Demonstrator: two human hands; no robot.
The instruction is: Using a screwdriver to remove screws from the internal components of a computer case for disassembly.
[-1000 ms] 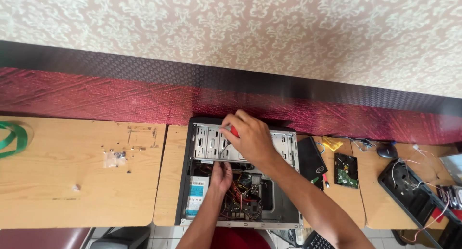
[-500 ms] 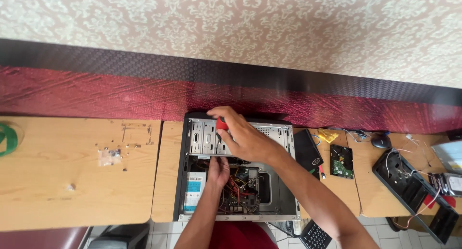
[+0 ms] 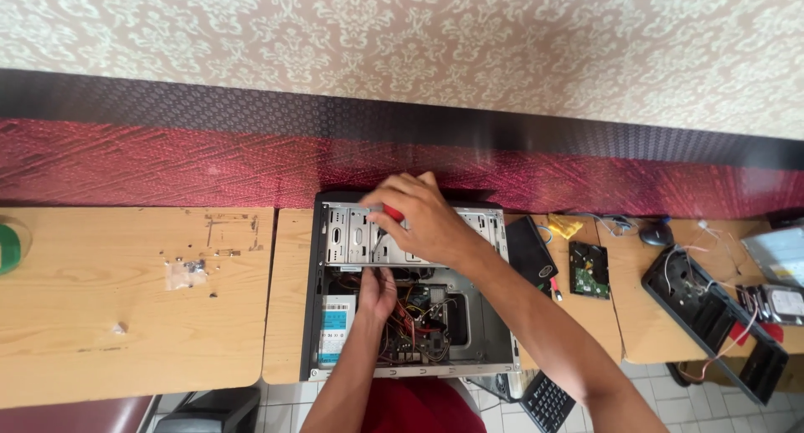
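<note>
An open desktop computer case (image 3: 311, 299) lies on its side across two wooden desks, its boards and wires showing. My right hand (image 3: 423, 219) is over the case's grey metal drive cage (image 3: 347, 236), closed around a red-handled screwdriver (image 3: 392, 212). Lower down, my left hand (image 3: 377, 292) reaches inside the case among the red and black wires (image 3: 410, 324), just below the drive cage. Whether its fingers hold anything is hidden.
A small plastic bag of screws (image 3: 184, 271) lies on the left desk (image 3: 126, 316). Right of the case are a black drive (image 3: 533, 249), a bare hard disk (image 3: 589, 270), a mouse (image 3: 656, 232), a black panel with cables (image 3: 712, 316) and another hard disk (image 3: 783, 303). A keyboard (image 3: 548, 399) sits low.
My right hand with the screwdriver has stayed on the drive cage while the view shifted slightly. My left hand has kept its place inside the case.
</note>
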